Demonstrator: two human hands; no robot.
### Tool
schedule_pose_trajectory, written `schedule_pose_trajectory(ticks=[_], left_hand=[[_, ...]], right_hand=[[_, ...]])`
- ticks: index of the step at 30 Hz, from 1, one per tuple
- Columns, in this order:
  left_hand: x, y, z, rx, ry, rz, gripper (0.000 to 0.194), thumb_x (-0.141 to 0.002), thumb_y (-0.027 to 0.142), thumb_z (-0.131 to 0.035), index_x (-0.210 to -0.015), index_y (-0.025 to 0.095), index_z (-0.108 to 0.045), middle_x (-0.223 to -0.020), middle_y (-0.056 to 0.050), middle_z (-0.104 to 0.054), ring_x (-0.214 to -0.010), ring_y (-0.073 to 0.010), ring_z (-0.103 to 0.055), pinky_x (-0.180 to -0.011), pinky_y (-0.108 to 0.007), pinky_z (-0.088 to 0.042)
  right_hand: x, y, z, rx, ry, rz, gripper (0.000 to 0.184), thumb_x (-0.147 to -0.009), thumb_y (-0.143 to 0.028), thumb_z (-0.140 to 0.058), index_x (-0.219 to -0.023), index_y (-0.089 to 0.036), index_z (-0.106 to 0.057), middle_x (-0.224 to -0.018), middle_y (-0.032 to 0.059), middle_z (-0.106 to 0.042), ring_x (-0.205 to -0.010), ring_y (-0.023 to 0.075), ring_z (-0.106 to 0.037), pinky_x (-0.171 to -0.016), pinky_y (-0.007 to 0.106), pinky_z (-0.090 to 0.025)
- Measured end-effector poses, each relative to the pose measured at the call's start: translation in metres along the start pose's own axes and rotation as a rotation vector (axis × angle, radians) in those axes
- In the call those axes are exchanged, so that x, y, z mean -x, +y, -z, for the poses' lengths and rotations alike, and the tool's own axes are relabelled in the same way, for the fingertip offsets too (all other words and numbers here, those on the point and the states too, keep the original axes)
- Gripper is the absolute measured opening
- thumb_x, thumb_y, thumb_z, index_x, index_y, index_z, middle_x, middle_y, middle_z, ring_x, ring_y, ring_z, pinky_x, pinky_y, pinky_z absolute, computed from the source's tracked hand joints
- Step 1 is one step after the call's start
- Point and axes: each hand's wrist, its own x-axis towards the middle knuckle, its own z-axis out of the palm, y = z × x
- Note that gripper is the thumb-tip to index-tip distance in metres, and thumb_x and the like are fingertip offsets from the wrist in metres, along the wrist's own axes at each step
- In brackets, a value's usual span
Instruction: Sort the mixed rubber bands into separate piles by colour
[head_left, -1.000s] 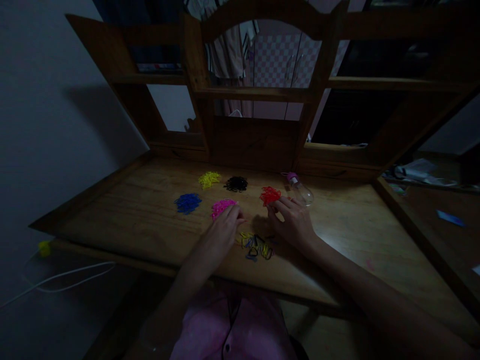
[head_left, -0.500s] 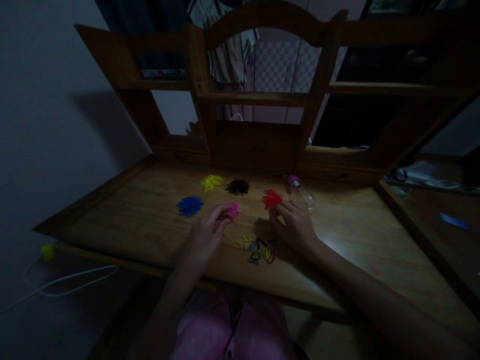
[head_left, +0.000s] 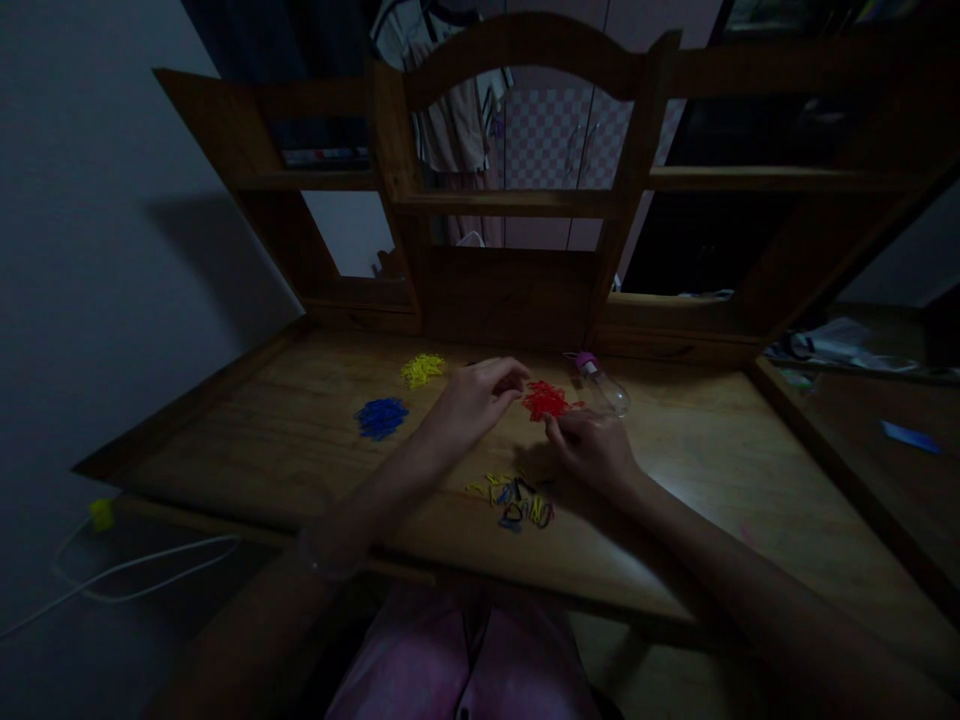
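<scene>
Small coloured bands lie sorted in piles on a wooden desk [head_left: 300,440]. My left hand [head_left: 476,395] reaches forward between the yellow pile [head_left: 421,368] and the red pile [head_left: 545,400], fingers curled in a pinch; what they hold is too dark to tell. It covers the black pile, and its forearm hides the pink pile. My right hand [head_left: 592,445] rests on the desk just below the red pile, fingertips pressed together at its edge. A mixed heap of bands [head_left: 517,497] lies near the front edge between my arms. The blue pile [head_left: 381,417] sits at the left.
A clear bottle with a pink cap [head_left: 604,385] lies on its side right of the red pile. A wooden hutch with shelves [head_left: 510,290] closes the back of the desk. A white cable [head_left: 135,575] trails on the floor at the left. The room is dim.
My left hand has left the pink pile and moved forward and right, over the black pile. My right hand has stayed by the red pile.
</scene>
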Motion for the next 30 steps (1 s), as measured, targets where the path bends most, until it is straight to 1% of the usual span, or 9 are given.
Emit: schedule_pose_trajectory(ticks=[4,6,8,12,14,17,21,24,30], left_hand=[[-0.041,-0.033,-0.028,0.125,-0.169,0.042,0.017,-0.077,0.012,-0.064,-0.093,0.014,-0.067,-0.087,-0.006,-0.072,-0.079,-0.0167,-0.068,-0.074,-0.029,-0.054],[-0.045,-0.044,-0.035,0.150,-0.165,0.071,0.015,-0.077,0.015,-0.064,-0.092,0.014,-0.068,-0.089,-0.008,-0.072,-0.081,-0.0178,-0.068,-0.076,-0.030,-0.054],[-0.037,-0.044,-0.033,0.160,-0.130,0.093,0.014,-0.080,0.020,-0.062,-0.093,0.016,-0.068,-0.091,-0.008,-0.072,-0.085,-0.0185,-0.068,-0.079,-0.031,-0.054],[0.004,-0.024,-0.006,0.066,-0.093,0.126,0.016,-0.086,0.029,-0.057,-0.095,0.021,-0.068,-0.098,-0.006,-0.070,-0.090,-0.0197,-0.066,-0.082,-0.034,-0.053],[0.034,-0.015,0.010,0.013,-0.135,0.163,0.021,-0.087,0.035,-0.057,-0.100,0.022,-0.067,-0.105,-0.006,-0.068,-0.094,-0.0205,-0.064,-0.084,-0.035,-0.053],[0.080,-0.013,0.029,0.041,-0.380,0.239,0.030,-0.088,0.039,-0.057,-0.114,0.026,-0.062,-0.121,-0.004,-0.062,-0.104,-0.0205,-0.061,-0.090,-0.035,-0.052],[0.115,-0.024,0.038,-0.081,-0.501,0.209,0.039,-0.090,0.036,-0.054,-0.128,0.032,-0.053,-0.135,-0.004,-0.052,-0.127,-0.0242,-0.046,-0.108,-0.041,-0.037],[0.110,-0.026,0.032,-0.125,-0.547,0.162,0.036,-0.094,0.029,-0.046,-0.129,0.032,-0.051,-0.139,-0.003,-0.047,-0.129,-0.0227,-0.042,-0.110,-0.040,-0.034],[0.076,-0.006,0.017,-0.138,-0.572,0.166,0.026,-0.094,0.023,-0.043,-0.115,0.025,-0.058,-0.119,-0.003,-0.060,-0.113,-0.0212,-0.053,-0.099,-0.037,-0.042]], right_hand=[[-0.005,0.016,0.005,-0.067,0.083,-0.119,0.046,-0.094,-0.032,-0.044,-0.051,-0.016,-0.050,-0.049,0.0003,-0.052,-0.045,0.0101,-0.044,-0.052,0.027,-0.027],[-0.007,0.023,0.006,-0.081,0.118,-0.160,0.049,-0.095,-0.033,-0.043,-0.049,-0.016,-0.046,-0.047,-0.0006,-0.047,-0.045,0.0099,-0.042,-0.052,0.026,-0.026],[-0.008,0.027,0.006,-0.098,0.125,-0.180,0.050,-0.095,-0.034,-0.042,-0.049,-0.016,-0.044,-0.046,-0.0012,-0.045,-0.045,0.0095,-0.040,-0.050,0.026,-0.024],[-0.006,0.025,0.001,-0.134,0.103,-0.176,0.049,-0.095,-0.033,-0.043,-0.048,-0.016,-0.045,-0.046,-0.0013,-0.046,-0.044,0.0088,-0.040,-0.051,0.027,-0.023],[-0.004,0.020,-0.001,-0.157,0.067,-0.166,0.047,-0.095,-0.032,-0.043,-0.050,-0.016,-0.048,-0.048,-0.0008,-0.049,-0.045,0.0092,-0.042,-0.052,0.027,-0.024],[-0.001,0.008,-0.002,-0.189,0.013,-0.140,0.045,-0.095,-0.031,-0.043,-0.053,-0.016,-0.051,-0.051,-0.0001,-0.052,-0.047,0.0092,-0.044,-0.053,0.026,-0.025],[0.002,-0.006,-0.001,-0.214,-0.016,-0.098,0.044,-0.095,-0.031,-0.043,-0.054,-0.016,-0.052,-0.052,0.0006,-0.054,-0.047,0.0089,-0.043,-0.053,0.026,-0.027],[0.002,-0.008,0.000,-0.206,-0.025,-0.091,0.044,-0.095,-0.030,-0.044,-0.054,-0.015,-0.052,-0.052,0.0009,-0.054,-0.047,0.0087,-0.043,-0.053,0.026,-0.027],[-0.001,0.003,0.001,-0.155,0.028,-0.139,0.044,-0.094,-0.031,-0.044,-0.054,-0.015,-0.054,-0.052,0.0012,-0.055,-0.046,0.0090,-0.040,-0.052,0.027,-0.024]])
